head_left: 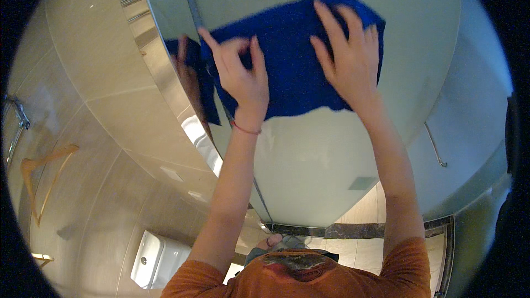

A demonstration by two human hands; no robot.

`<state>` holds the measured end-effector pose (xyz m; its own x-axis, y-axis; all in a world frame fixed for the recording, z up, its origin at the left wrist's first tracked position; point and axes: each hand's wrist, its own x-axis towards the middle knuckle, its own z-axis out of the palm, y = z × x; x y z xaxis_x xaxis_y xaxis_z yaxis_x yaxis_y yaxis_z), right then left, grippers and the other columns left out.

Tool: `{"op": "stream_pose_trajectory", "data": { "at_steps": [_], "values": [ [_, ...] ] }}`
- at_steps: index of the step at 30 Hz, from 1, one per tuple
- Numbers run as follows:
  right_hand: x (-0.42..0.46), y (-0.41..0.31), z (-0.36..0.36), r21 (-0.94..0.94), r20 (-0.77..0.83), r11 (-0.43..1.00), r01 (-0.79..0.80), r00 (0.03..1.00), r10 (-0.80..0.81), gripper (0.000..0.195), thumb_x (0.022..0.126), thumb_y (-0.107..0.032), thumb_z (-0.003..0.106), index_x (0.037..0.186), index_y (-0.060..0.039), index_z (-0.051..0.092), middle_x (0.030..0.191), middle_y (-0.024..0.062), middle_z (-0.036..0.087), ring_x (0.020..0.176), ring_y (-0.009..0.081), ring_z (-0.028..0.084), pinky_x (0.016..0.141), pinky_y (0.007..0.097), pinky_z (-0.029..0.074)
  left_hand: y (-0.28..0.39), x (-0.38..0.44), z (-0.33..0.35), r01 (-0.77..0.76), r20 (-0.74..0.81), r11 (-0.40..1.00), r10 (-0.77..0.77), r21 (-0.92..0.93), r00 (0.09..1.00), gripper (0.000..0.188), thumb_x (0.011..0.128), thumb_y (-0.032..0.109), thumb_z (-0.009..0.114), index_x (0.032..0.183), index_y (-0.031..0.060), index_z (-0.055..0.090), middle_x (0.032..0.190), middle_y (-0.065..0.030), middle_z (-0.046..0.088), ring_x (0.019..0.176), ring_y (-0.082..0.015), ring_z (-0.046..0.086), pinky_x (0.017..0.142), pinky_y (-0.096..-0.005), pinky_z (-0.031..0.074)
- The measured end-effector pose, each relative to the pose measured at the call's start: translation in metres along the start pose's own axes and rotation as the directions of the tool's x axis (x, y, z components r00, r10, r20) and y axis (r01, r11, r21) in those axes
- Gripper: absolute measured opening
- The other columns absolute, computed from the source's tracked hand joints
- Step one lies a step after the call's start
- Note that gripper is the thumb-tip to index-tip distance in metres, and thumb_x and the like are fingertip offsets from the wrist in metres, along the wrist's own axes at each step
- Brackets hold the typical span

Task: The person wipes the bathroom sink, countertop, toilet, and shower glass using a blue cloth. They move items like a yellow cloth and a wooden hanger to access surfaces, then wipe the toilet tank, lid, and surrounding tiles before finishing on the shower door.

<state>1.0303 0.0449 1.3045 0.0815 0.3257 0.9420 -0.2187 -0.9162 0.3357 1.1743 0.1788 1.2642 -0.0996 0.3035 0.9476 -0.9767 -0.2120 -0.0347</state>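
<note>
A dark blue cloth [290, 58] lies spread against a frosted glass panel [314, 165] in front of me. My left hand [244, 70] rests on the cloth's left part, its index finger stretched toward the panel's left edge and its thumb raised; a thin red band circles the wrist. My right hand [352, 49] presses on the cloth's upper right part with fingers spread. Whether any fingers pinch the cloth cannot be told. A reflection of the left hand and the cloth shows in the strip at the left.
A tiled wall [107, 66] curves along the left, with a wooden hanger [49, 155], and a shower fitting [20, 116] beyond it. A white toilet [159, 258] stands at lower left. At right is a metal handle [434, 147]. A dark stone sill [360, 230] runs below.
</note>
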Motion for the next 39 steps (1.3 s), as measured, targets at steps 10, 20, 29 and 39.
{"op": "stream_pose_trajectory", "data": {
  "at_steps": [10, 20, 29, 39],
  "values": [
    [0.033, 0.028, -0.004, -0.213, 0.100, 0.972, -0.098, 0.988, 0.121, 0.057, 0.097, -0.039, 0.052, 0.150, -0.0266, 0.039, 0.142, 0.0165, 0.049, 0.121, 0.0408, 0.053, 0.103, 0.0620, 0.034, 0.053, 0.052, 0.060, -0.147, 0.225, 0.975, 0.108, 0.166, 0.968, 0.044, 0.091, 0.029, 0.055, 0.126, 0.0026, 0.057, 0.146, -0.0210, 0.042, 0.140, -0.0565, 0.023, 0.112, -0.0692, 0.014],
    [-0.183, -0.048, -0.014, -0.013, 0.430, 0.999, 0.039, 0.902, -0.029, 0.052, 0.085, -0.030, 0.063, 0.134, -0.0146, 0.059, 0.114, 0.0057, 0.066, 0.080, 0.0224, 0.062, 0.087, 0.0512, 0.043, 0.046, -0.160, -0.036, -0.093, 0.594, 0.957, -0.093, 0.275, 0.799, 0.055, 0.085, 0.043, 0.058, 0.124, 0.0048, 0.060, 0.149, -0.0190, 0.042, 0.138, -0.0585, 0.026, 0.089, -0.0788, 0.029],
    [0.058, -0.036, 0.045, 0.062, 0.092, 0.998, 0.022, 0.995, -0.028, 0.052, 0.096, -0.028, 0.050, 0.144, -0.0090, 0.046, 0.137, 0.0150, 0.056, 0.099, 0.0360, 0.061, 0.103, 0.0510, 0.037, -0.030, 0.068, 0.019, -0.162, 0.196, 0.921, 0.097, 0.355, 0.976, 0.055, 0.095, 0.027, 0.050, 0.136, -0.0079, 0.045, 0.151, -0.0282, 0.034, 0.140, -0.0539, 0.027, 0.110, -0.0576, 0.030],
    [0.095, -0.013, 0.006, -0.096, -0.009, 0.995, -0.002, 1.000, 0.001, 0.061, 0.092, -0.030, 0.058, 0.144, -0.0005, 0.044, 0.135, 0.0212, 0.057, 0.103, 0.0365, 0.064, 0.106, 0.0542, 0.037, 0.014, 0.097, 0.049, -0.146, 0.094, 0.881, 0.115, 0.450, 0.989, 0.058, 0.095, 0.037, 0.049, 0.142, 0.0029, 0.047, 0.152, -0.0164, 0.040, 0.142, -0.0459, 0.028, 0.111, -0.0668, 0.021]
  ]
}}
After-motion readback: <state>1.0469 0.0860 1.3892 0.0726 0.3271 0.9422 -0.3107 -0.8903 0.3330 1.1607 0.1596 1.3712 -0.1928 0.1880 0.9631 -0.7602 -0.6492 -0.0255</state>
